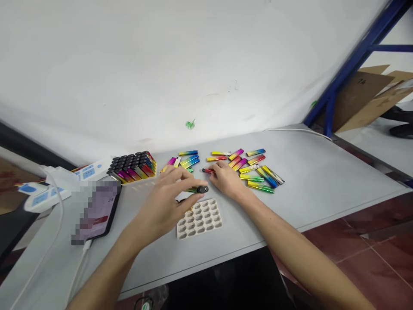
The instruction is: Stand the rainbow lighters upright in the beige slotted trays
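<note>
My left hand (169,200) pinches a slim green metallic stick with a black end (202,189) above a white tray (199,230). The black tip has a small round hole and points to the right. Rows of oval slots fill the tray, whose back left part is hidden behind my hand. My right hand (226,177) rests by the loose sticks, fingers closed on a slim red stick with a black end (207,171). Shiny two-tone sticks, such as a yellow-green one (260,187), lie scattered around it.
At the left, a block of upright sticks with black tops (134,165) stands close together. In front of a white power strip (87,171) lies a phone (102,215) with a cable attached. A pale wall (206,77) runs behind the grey table (309,172). Cardboard boxes (364,99) are at far right.
</note>
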`<action>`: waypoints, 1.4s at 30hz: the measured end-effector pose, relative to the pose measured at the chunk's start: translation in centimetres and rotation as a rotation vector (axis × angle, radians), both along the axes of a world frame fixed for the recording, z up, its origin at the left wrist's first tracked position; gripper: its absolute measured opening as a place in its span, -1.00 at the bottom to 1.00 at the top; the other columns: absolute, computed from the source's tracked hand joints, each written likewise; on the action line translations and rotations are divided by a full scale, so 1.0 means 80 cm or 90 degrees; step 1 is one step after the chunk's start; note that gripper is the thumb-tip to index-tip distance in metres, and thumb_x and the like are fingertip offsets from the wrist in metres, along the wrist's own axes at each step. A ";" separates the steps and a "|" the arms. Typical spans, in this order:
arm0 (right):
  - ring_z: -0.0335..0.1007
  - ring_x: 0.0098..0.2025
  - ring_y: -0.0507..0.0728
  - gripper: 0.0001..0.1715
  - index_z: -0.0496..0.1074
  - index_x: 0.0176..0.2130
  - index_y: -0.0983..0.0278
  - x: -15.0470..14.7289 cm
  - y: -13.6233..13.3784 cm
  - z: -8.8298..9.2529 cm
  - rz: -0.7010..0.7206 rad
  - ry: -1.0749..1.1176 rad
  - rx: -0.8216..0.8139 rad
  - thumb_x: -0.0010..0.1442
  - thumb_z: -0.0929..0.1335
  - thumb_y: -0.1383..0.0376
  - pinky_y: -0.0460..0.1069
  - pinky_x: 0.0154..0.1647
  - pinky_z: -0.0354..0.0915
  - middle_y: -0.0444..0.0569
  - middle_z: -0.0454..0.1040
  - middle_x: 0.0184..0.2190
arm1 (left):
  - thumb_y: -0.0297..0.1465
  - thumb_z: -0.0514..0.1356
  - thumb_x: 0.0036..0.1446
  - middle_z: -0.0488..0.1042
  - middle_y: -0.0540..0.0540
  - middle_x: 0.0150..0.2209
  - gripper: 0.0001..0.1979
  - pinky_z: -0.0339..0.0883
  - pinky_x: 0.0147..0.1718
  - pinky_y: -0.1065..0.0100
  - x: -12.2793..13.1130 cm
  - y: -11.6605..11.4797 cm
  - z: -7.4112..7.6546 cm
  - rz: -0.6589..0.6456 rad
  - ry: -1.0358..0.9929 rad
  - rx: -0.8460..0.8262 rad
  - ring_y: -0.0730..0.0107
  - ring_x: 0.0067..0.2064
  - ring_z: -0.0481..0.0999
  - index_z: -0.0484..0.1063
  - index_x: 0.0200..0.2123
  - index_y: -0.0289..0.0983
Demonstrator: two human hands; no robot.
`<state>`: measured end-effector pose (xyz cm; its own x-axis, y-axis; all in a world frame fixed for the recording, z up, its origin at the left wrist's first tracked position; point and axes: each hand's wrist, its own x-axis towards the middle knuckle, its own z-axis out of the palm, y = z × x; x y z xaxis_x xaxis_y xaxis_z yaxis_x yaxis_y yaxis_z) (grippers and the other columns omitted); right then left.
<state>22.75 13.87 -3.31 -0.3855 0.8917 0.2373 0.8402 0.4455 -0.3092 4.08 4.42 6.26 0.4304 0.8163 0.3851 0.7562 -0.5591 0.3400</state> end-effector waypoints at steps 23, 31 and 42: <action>0.35 -0.03 0.19 -0.73 0.47 -0.09 0.25 0.000 0.003 -0.008 0.066 0.161 -0.052 0.23 0.28 0.35 0.03 -0.07 0.25 0.02 0.53 -0.16 | -0.33 0.23 0.16 0.56 -0.06 -0.36 -0.91 0.19 0.05 0.03 0.009 0.002 -0.018 0.071 0.296 -0.163 0.15 -0.16 0.51 0.47 -0.27 -0.20; 0.40 -0.33 0.02 -0.84 0.34 -0.20 0.21 -0.009 -0.008 0.001 0.160 0.438 -0.070 0.16 0.36 0.33 -0.05 -0.25 0.35 -0.11 0.49 -0.21 | -0.02 0.07 0.24 0.56 -0.13 -0.09 -0.57 0.29 -0.04 0.15 0.001 0.018 -0.022 0.244 0.064 -0.142 0.11 -0.01 0.48 0.45 -0.07 -0.21; 0.42 -0.12 0.08 -0.81 0.40 -0.10 0.18 -0.018 -0.027 0.015 0.256 0.457 0.004 0.29 0.34 0.18 0.02 -0.04 0.39 -0.01 0.47 -0.06 | -0.25 0.12 0.17 0.55 0.00 -0.37 -0.84 0.29 -0.30 0.33 -0.005 0.057 -0.026 0.237 -0.247 -0.230 0.30 -0.31 0.49 0.43 -0.33 -0.19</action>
